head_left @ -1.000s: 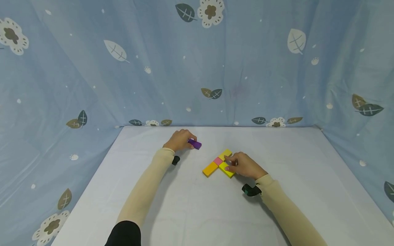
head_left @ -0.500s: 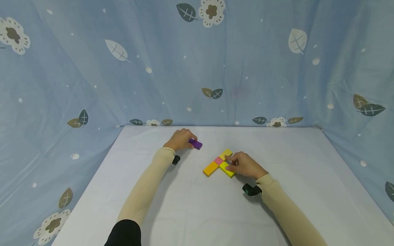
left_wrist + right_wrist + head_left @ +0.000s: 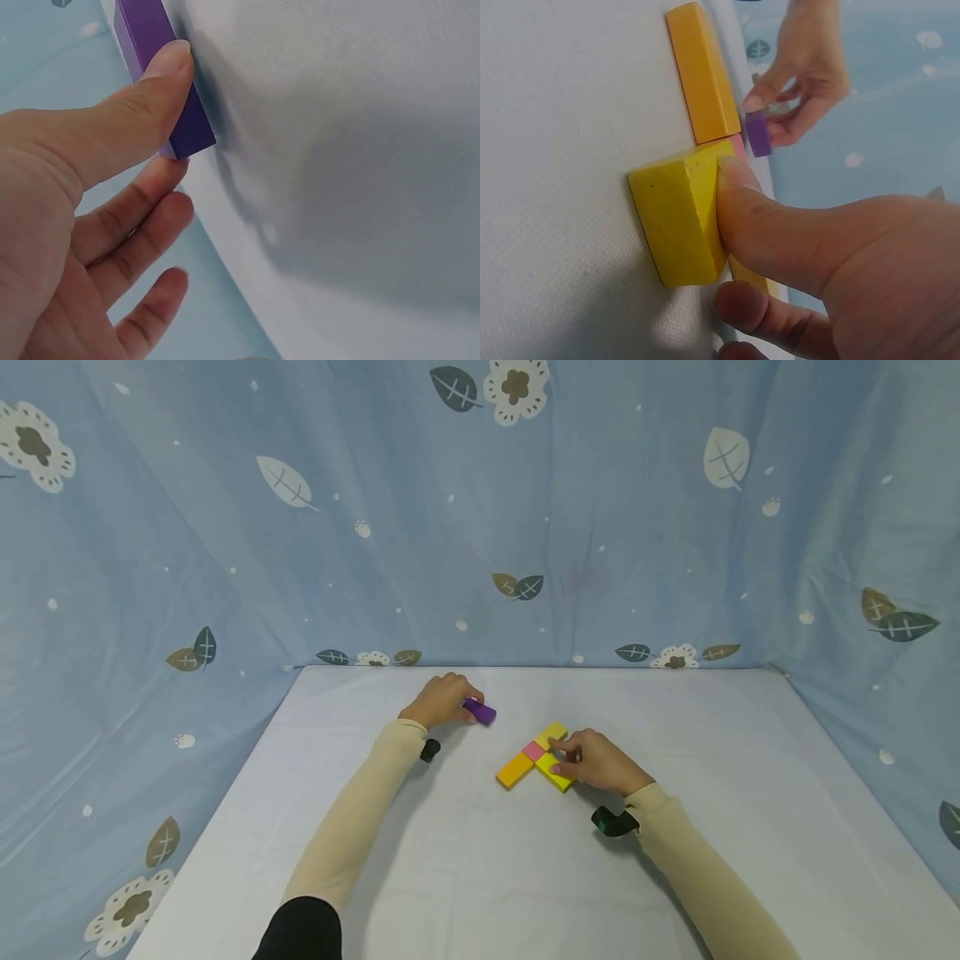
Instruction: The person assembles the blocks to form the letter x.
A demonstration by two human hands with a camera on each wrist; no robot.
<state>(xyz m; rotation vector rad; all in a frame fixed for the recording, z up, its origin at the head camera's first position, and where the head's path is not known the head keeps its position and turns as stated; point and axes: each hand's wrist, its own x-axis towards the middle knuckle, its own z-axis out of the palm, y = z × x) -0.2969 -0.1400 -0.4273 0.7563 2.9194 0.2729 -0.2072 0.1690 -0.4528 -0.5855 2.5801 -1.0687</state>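
Note:
At the far left of centre in the head view, my left hand (image 3: 444, 700) pinches a purple block (image 3: 481, 711). The left wrist view shows the thumb (image 3: 161, 79) on that block's face, with the other fingers spread behind. My right hand (image 3: 600, 762) is at a flat figure of blocks, its thumb on the near yellow block (image 3: 553, 772) and its index fingertip by the far yellow block (image 3: 552, 734). A pink block (image 3: 533, 751) joins these to an orange block (image 3: 514, 771). The right wrist view shows the thumb against the yellow block (image 3: 676, 225); its far side is hidden.
All of this is on a white-covered table (image 3: 465, 877). Behind and beside it hangs a blue curtain (image 3: 420, 510) with leaf and flower prints. Dark wrist cameras (image 3: 615, 822) sit under both wrists.
My left hand has shifted very slightly to the right with the purple block. The right hand and the figure of blocks show no clear movement beyond a small camera drift.

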